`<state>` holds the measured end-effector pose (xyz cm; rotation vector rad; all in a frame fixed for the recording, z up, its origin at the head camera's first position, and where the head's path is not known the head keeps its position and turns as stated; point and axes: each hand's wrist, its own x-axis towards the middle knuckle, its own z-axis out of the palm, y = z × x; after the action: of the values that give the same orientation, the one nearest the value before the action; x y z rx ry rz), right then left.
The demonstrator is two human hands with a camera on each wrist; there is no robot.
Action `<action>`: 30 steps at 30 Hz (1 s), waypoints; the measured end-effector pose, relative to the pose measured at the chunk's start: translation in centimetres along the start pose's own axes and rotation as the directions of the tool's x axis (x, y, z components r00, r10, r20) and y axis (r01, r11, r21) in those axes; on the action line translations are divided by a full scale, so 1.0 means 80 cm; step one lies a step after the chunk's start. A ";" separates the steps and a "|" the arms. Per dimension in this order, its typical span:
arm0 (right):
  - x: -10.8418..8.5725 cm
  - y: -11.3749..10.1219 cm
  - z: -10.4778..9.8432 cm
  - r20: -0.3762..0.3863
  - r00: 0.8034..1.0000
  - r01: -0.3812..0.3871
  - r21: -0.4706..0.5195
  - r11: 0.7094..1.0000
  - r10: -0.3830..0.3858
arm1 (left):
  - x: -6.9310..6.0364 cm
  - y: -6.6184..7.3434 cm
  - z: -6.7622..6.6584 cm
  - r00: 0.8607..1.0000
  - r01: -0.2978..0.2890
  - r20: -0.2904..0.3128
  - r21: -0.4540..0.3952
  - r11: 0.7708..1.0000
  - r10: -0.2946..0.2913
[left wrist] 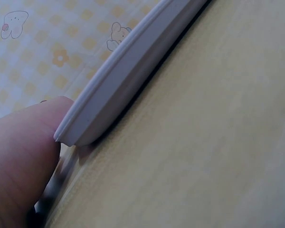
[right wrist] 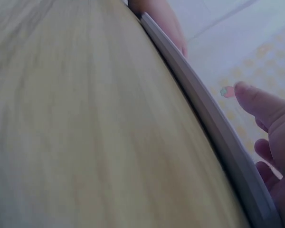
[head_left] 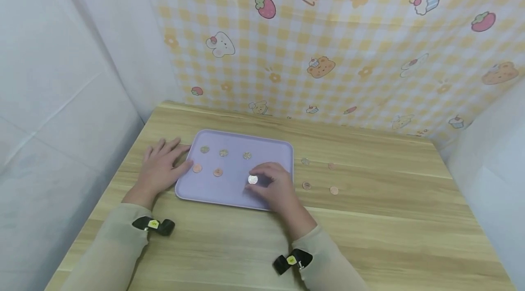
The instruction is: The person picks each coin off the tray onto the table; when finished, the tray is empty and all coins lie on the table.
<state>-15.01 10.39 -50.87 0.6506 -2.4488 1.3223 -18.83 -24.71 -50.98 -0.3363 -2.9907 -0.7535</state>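
Head view showed me the left hand (head_left: pixel 161 168) spread, thumb on the left rim of the tray (head_left: pixel 234 193), probably to steady it. Over the tray's right part, the right hand (head_left: pixel 277 187) pinched a silver coin (head_left: pixel 253 179) by its edge, hiding the near right corner. I couldn't read the loose coins (head_left: pixel 306 185) farther right.

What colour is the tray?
The tray is pale purple; it shows best in the head view.

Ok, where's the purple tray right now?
In the head view, the purple tray lies on the wooden tabletop, left of centre, with the left hand at its left edge and the right hand over its right side.
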 end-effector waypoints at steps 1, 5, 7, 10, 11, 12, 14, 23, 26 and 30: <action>-0.001 0.001 -0.003 -0.005 1.000 0.005 -0.014 1.000 -0.005 | 0.000 0.000 0.000 1.000 0.000 0.001 0.000 1.000 0.000; -0.003 0.011 -0.016 -0.040 0.998 0.042 -0.049 0.998 -0.044 | 0.001 -0.001 0.000 1.000 0.003 0.006 0.002 1.000 -0.003; -0.006 0.017 -0.024 -0.064 0.996 0.060 -0.066 0.996 -0.065 | 0.001 -0.001 0.000 1.000 0.003 0.005 0.004 1.000 -0.003; -0.016 0.029 -0.037 -0.098 0.992 0.065 -0.083 0.994 -0.073 | 0.000 -0.001 0.000 1.000 0.004 0.002 0.006 1.000 -0.004; -0.020 0.031 -0.042 -0.106 0.992 0.059 -0.083 0.995 -0.068 | 0.000 -0.001 0.000 1.000 0.004 0.001 0.006 1.000 -0.004; -0.025 0.034 -0.047 -0.113 0.992 0.051 -0.082 0.995 -0.060 | 0.000 -0.002 0.001 1.000 0.004 0.000 0.006 1.000 -0.004; -0.036 0.039 -0.057 -0.121 0.992 0.038 -0.077 0.996 -0.047 | -0.001 -0.002 0.001 1.000 0.004 -0.002 0.005 1.000 -0.004; -0.071 0.061 -0.103 -0.162 0.986 0.017 -0.103 0.995 -0.034 | 0.000 -0.001 0.001 1.000 0.003 -0.003 0.011 1.000 -0.003; -0.079 0.068 -0.120 -0.189 0.982 -0.009 -0.149 0.989 -0.019 | 0.000 -0.001 0.001 1.000 0.003 -0.008 0.014 1.000 -0.003; -0.091 0.079 -0.145 -0.216 0.976 -0.078 -0.178 0.981 0.039 | -0.001 0.000 0.001 1.000 0.002 -0.014 0.013 1.000 -0.002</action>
<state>-11.62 25.03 -52.37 0.3730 -2.3941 1.1032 -18.72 -24.70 -51.08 -0.3265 -2.9820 -0.7338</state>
